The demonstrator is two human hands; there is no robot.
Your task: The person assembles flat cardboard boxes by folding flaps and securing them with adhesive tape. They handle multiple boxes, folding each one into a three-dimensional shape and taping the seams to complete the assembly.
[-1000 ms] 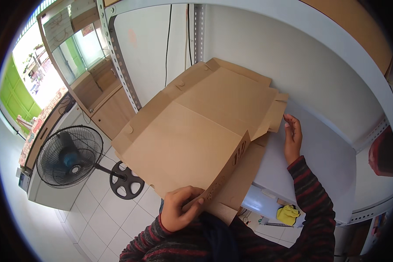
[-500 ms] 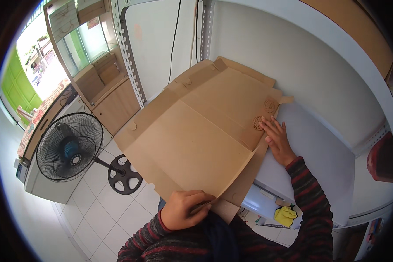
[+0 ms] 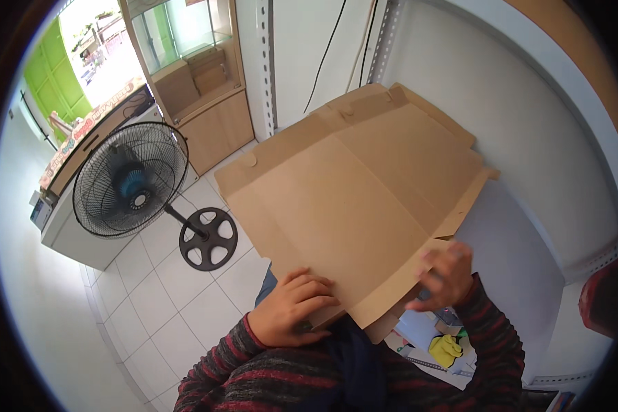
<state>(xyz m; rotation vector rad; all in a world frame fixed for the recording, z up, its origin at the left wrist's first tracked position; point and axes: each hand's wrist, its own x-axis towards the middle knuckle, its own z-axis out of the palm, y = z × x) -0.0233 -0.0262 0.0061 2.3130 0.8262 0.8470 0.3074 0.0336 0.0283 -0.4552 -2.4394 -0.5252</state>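
Note:
A large flattened brown cardboard box [image 3: 329, 185], with crease lines and tabbed flaps, spreads out in front of me, tilted away. My left hand [image 3: 292, 305] holds its near left corner, fingers on top and thumb at the edge. Along the near right side runs a narrow flap [image 3: 391, 285] of the box. Beside that flap is my right hand [image 3: 446, 275], its fingers bent and smeared by motion; whether they touch the cardboard is unclear.
To the left, a black standing fan [image 3: 137, 196] rests on the tiled floor [image 3: 151, 309]. Behind it is a wooden glass cabinet [image 3: 209, 137]. A pale grey surface [image 3: 515, 240] lies under the box at the right, with a yellow cloth-like item [image 3: 446, 350] below.
My right hand has drawn back toward me from the round printed marks, which no longer show. The near right flap now lies flatter. My view has shifted, moving the scene rightward.

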